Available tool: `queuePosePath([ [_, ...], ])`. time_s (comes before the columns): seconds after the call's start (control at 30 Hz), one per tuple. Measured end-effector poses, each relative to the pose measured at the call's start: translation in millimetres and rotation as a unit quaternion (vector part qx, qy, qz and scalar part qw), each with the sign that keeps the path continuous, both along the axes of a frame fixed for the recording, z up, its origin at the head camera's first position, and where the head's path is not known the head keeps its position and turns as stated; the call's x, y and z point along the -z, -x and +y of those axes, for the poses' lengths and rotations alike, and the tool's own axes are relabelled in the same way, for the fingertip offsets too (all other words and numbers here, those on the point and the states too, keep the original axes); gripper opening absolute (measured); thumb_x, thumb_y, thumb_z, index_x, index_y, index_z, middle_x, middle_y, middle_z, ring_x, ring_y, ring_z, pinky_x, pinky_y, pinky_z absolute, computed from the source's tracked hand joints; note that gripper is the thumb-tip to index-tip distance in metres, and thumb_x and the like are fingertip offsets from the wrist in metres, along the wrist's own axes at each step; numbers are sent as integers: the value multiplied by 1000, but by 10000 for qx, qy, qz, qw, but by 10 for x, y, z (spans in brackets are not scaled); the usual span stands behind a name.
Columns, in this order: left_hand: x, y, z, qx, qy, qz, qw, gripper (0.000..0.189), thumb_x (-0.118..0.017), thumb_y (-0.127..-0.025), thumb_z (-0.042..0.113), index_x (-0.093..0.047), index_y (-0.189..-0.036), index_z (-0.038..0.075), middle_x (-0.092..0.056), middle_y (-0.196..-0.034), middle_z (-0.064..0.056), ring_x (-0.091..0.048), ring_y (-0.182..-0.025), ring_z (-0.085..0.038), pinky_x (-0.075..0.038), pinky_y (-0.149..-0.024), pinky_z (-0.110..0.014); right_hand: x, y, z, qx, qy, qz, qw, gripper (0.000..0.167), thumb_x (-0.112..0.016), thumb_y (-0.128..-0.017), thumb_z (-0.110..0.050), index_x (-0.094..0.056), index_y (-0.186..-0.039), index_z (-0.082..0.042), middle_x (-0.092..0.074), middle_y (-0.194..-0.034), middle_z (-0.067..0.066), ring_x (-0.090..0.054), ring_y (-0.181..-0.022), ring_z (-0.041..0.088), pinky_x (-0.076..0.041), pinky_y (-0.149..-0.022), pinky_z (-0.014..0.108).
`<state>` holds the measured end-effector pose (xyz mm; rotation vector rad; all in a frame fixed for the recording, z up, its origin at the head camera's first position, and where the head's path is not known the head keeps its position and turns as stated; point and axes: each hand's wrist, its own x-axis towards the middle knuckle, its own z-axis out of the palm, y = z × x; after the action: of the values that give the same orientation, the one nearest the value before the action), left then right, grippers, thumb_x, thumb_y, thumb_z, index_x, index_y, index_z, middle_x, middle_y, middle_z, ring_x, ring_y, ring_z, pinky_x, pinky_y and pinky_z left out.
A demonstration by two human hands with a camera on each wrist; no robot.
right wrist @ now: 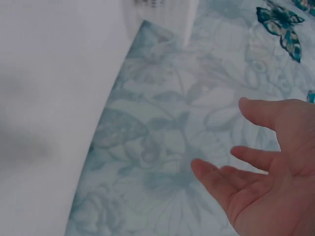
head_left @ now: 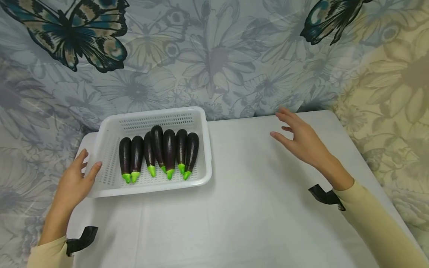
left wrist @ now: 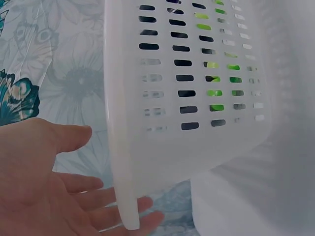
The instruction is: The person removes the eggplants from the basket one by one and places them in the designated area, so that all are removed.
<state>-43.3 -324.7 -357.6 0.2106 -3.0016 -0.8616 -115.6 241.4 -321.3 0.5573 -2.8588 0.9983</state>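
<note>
A white plastic basket [head_left: 154, 190] with slotted walls stands on the left half of the table. Several dark purple eggplants [head_left: 169, 149] with bright green stem ends lie side by side in it. At the basket's left end is my left hand [head_left: 74, 182], thumb and fingers spread about the rim; whether it touches cannot be told. In the left wrist view, some fingertips pass behind the basket's corner [left wrist: 123, 196]. Over the right part of the table my right hand [head_left: 303, 143] hovers with relaxed fingers and holds nothing.
A white cloth covers the table [head_left: 254, 208]. Behind it hangs a floral fabric backdrop [head_left: 218, 63] with butterflies, which continues down both sides. Black straps [head_left: 323, 195] stick out at both sleeve cuffs.
</note>
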Motion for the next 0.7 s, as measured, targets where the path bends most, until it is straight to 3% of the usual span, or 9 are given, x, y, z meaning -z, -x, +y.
queuePosePath([
  [0.2, 30, -23, -52, -367, -151, -225, 9990, 65, -44, -105, 28, -19, -151, -10, -28, -148, -36, -41, -120, -61, -41, -85, -69, -92, 85, -208, -104, 545, 73, 9984, 62, -67, -94, -15, -39, -148, -1, -34, -155, 14, -46, -132, 35, -46, -98, 44],
  [0.3, 50, -21, -90, -577, -400, -342, 9969, 60, -45, -105, 26, -25, -150, -8, -38, -139, -41, -50, -113, -58, -52, -74, -56, -119, 120, -332, -121, 874, 77, 9961, 62, -68, -93, -12, -40, -147, -1, -40, -151, 14, -51, -128, 33, -46, -97, 40],
  [0.37, 65, -15, -127, -737, -688, -472, 9938, 57, -45, -104, 24, -28, -151, -4, -41, -138, -39, -58, -109, -45, -55, -68, -38, -138, 141, -448, -158, 1040, 41, 9944, 60, -69, -93, -12, -42, -146, 0, -44, -148, 15, -53, -126, 32, -47, -98, 39],
  [0.47, 91, -15, -182, -937, -1223, -676, 9857, 56, -46, -104, 22, -27, -153, 1, -36, -145, -34, -61, -107, -26, -49, -62, -17, -155, 166, -644, -264, 1087, 18, 9937, 58, -69, -93, -14, -45, -144, 0, -47, -145, 16, -55, -125, 31, -45, -101, 40],
  [0.53, 107, -17, -208, -1023, -1475, -749, 9809, 57, -47, -104, 21, -26, -153, 1, -30, -151, -32, -60, -98, -6, -48, -63, -12, -160, 176, -773, -324, 1067, 30, 9938, 58, -70, -93, -16, -46, -143, 0, -49, -144, 16, -55, -124, 31, -43, -103, 41],
  [0.63, 128, -22, -228, -1048, -1622, -776, 9781, 56, -48, -104, 21, -28, -152, 0, -29, -150, -33, -53, -89, 7, -49, -63, -13, -155, 188, -948, -424, 1080, 47, 9932, 56, -70, -93, -16, -48, -142, 0, -51, -142, 16, -56, -122, 31, -43, -103, 40],
  [0.7, 135, -23, -240, -1071, -1613, -777, 9780, 56, -49, -104, 22, -29, -152, 0, -29, -150, -33, -55, -92, 0, -49, -63, -13, -147, 197, -1056, -475, 1143, -65, 9923, 55, -70, -93, -17, -49, -141, 0, -51, -141, 16, -58, -120, 30, -45, -100, 39],
])
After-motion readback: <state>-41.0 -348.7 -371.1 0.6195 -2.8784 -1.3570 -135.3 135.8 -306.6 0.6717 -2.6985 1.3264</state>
